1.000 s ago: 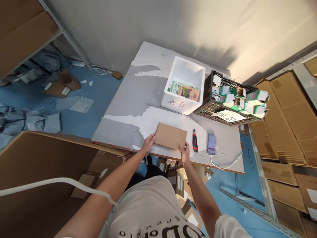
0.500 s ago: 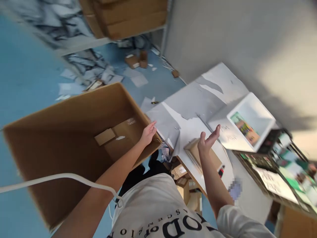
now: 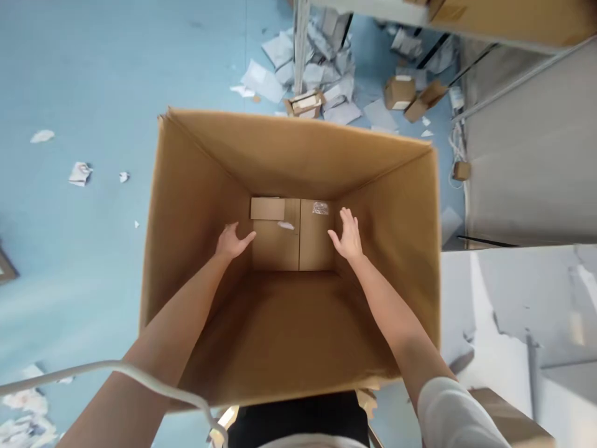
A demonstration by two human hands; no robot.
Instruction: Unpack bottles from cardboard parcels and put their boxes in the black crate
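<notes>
Directly in front of me stands a deep open cardboard box (image 3: 298,336). Both arms reach down into it. My left hand (image 3: 232,241) is by the box's left inner wall, thumb apart from the fingers, holding nothing. Near the right inner wall my right hand (image 3: 347,236) has its fingers stretched and its thumb out, also with nothing in it. Whether either hand touches a wall I cannot tell. On the bottom, in the far left corner, lies a small flat carton (image 3: 267,208). A white scrap (image 3: 286,225) and a shiny clear patch (image 3: 321,208) show beside it.
Paper scraps (image 3: 81,173) lie on the blue floor to the left. Beyond the box are heaped grey mailing bags (image 3: 321,68), small boxes (image 3: 400,92) and a shelf post (image 3: 301,50). A paper-covered table (image 3: 494,354) stands at right. A white cable (image 3: 140,375) crosses my left arm.
My view has turned left to face the box. My left hand has left the box's right rim and gone inside; my right hand has moved from above the table into the box.
</notes>
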